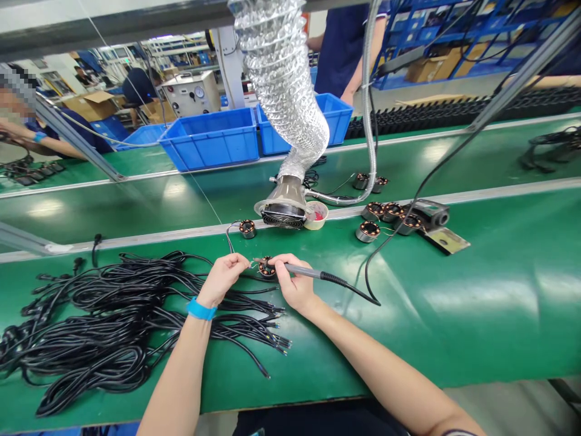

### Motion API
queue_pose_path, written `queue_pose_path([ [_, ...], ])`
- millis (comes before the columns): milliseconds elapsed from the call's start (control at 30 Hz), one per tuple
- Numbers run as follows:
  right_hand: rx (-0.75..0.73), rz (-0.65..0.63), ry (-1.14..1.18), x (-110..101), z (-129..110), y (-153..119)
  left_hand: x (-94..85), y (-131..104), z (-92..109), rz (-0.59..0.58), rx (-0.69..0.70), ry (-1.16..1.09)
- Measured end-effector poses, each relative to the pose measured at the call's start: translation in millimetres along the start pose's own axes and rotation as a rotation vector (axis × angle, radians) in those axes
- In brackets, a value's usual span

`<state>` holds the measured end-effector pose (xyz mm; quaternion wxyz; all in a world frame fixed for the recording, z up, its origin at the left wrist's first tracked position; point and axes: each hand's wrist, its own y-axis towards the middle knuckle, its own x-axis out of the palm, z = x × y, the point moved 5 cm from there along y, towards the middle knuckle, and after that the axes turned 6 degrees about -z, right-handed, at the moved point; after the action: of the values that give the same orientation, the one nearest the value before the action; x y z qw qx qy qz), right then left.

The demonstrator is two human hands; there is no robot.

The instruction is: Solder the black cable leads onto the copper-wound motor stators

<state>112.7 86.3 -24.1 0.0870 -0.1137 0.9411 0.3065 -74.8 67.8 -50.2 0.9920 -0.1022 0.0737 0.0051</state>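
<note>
My right hand [297,283] is closed around a grey soldering iron [297,270], its tip pointing left over a motor stator [267,267] with copper windings. Opposite it, my left hand [224,275], with a blue band at the wrist, pinches a thin wire end [251,264] close to the iron's tip. Whether tip and wire touch is too small to tell. Just behind, a second stator [247,229] sits on the green bench with leads running down toward my left hand. A heap of black cables [136,303] with stripped ends lies left of and below my hands.
A fume extraction hood [284,206] on a silver duct [290,91] hangs over the bench, beside a roll of tape [316,215]. Several stators [368,231] and a soldering iron stand [429,213] are at right. Behind are blue bins [211,139] and co-workers. The iron's cord [399,224] loops right.
</note>
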Motion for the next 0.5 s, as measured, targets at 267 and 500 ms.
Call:
queue_pose_path([
  [267,0.015,-0.046,0.052,4,0,0,-0.9,1,-1,0.015,0.003,-0.021],
  [500,0.119,-0.058,0.164,8,11,-2,-1.2,2,-2,0.018,-0.001,-0.025],
])
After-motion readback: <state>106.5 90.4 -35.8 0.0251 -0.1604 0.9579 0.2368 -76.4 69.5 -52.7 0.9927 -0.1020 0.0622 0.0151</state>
